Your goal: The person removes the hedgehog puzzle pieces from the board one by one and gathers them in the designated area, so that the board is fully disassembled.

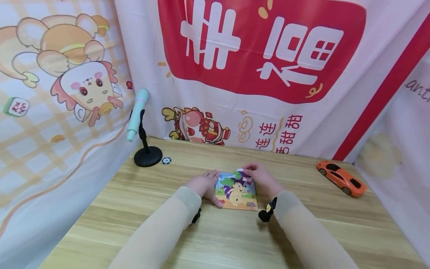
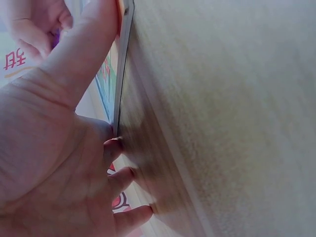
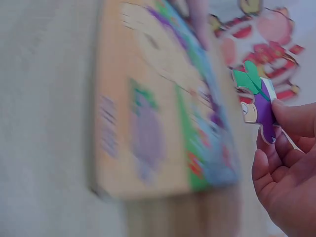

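Wood-grain tabletop (image 1: 107, 228) bears the puzzle board (image 1: 235, 206), seemingly mostly filled; one piece (image 3: 265, 106), unplaced, is pinched by the right hand (image 1: 261, 177), while the left hand (image 1: 203, 185), fingers extended, rests against its edge.

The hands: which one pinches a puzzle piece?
The right hand: it pinches a purple-and-green puzzle piece, whereas the left hand touches the puzzle board.
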A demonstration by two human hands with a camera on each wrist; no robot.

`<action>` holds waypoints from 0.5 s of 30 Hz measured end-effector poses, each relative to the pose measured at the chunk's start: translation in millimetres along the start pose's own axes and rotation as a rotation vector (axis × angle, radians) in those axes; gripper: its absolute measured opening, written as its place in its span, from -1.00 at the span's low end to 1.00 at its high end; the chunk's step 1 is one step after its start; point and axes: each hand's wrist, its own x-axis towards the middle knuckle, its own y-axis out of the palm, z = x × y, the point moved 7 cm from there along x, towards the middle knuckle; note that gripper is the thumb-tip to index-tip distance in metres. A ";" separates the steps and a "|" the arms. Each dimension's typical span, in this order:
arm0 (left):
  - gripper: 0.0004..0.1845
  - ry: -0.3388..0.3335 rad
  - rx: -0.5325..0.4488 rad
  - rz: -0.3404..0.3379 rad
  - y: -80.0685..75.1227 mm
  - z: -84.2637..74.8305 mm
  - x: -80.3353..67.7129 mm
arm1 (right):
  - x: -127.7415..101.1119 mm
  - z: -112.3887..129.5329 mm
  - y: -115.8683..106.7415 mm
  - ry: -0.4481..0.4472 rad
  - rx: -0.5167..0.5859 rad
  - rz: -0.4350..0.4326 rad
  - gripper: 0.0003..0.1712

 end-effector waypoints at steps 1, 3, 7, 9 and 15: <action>0.59 -0.003 0.001 0.004 0.4 0.3 0.9 | -1.1 1.3 -7.4 -0.007 0.016 -0.003 -0.82; 0.59 -0.009 0.002 0.003 1.7 1.3 3.7 | -3.9 3.1 -25.3 -0.026 0.029 -0.021 -0.77; 0.58 -0.009 -0.009 -0.004 5.2 3.0 9.4 | -13.1 0.5 -65.9 -0.033 0.061 -0.077 -0.68; 0.58 -0.008 -0.023 -0.006 6.7 3.9 11.6 | -18.8 -4.6 -85.8 -0.027 0.057 -0.104 -0.64; 0.63 0.000 -0.040 -0.006 9.2 6.4 15.2 | -42.6 -34.2 -136.3 0.056 -0.005 -0.142 -0.58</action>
